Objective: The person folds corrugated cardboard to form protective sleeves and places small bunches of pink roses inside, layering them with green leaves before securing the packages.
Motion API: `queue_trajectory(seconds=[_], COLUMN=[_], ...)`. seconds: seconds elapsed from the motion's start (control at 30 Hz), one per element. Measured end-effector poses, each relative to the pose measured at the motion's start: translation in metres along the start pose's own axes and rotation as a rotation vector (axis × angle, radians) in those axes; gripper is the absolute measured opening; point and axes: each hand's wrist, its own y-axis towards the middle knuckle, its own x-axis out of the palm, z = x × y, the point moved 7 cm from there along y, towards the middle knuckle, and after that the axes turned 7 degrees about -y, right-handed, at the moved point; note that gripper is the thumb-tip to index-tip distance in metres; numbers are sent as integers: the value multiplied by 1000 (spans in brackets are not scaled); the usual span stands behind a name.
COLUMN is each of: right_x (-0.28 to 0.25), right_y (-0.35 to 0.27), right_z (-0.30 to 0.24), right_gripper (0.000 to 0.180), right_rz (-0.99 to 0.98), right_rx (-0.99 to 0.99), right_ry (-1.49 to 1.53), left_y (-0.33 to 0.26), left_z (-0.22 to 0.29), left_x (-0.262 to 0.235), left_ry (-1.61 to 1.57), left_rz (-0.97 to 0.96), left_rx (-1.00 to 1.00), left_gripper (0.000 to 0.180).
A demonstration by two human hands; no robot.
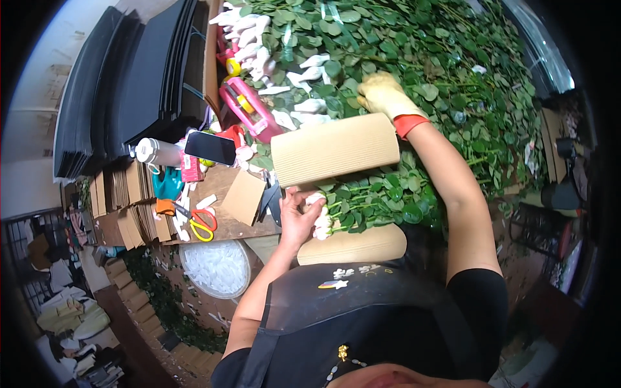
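Note:
My bare left hand (297, 218) is closed at the heads of a row of white roses (321, 223), with a bloom against its thumb and fingers. Their green stems run rightward over a sheet of corrugated cardboard (352, 247), whose other flap (336, 150) stands raised beyond them. My right hand (383, 96), in a cream glove with a red cuff, reaches past that flap into the leafy stems (446, 84). Its fingers are curled, and what they hold is hidden. Left of the glove lie more white flower heads in sleeves (310, 74).
Left on the table are a pink tape dispenser (249, 110), a phone (210, 147), a bottle (158, 152), scissors (202, 223) and a cardboard piece (244, 197). Dark sheets (149, 71) stack at far left. A tub of white pieces (215, 268) stands below the table edge.

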Motion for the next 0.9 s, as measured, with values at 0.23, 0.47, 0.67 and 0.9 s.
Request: queue_trajectory(seconds=[0.23, 0.47, 0.67, 0.9], right_x=[-136, -220, -263, -266], right_y=[-54, -173, -226, -256], right_z=[23, 28, -12, -16], right_gripper=[18, 25, 42, 38], right_rz=[584, 846, 809, 916], right_rx=[99, 75, -77, -128], right_ry=[426, 564, 534, 555], left_y=[-7, 0, -4, -3], left_z=[0, -7, -5, -8], left_x=[-2, -1, -1, -2], left_ry=[45, -40, -30, 32], left_rz=[36, 8, 55, 57], left_rx=[-15, -74, -17, 3], left_gripper=[32, 26, 28, 29])
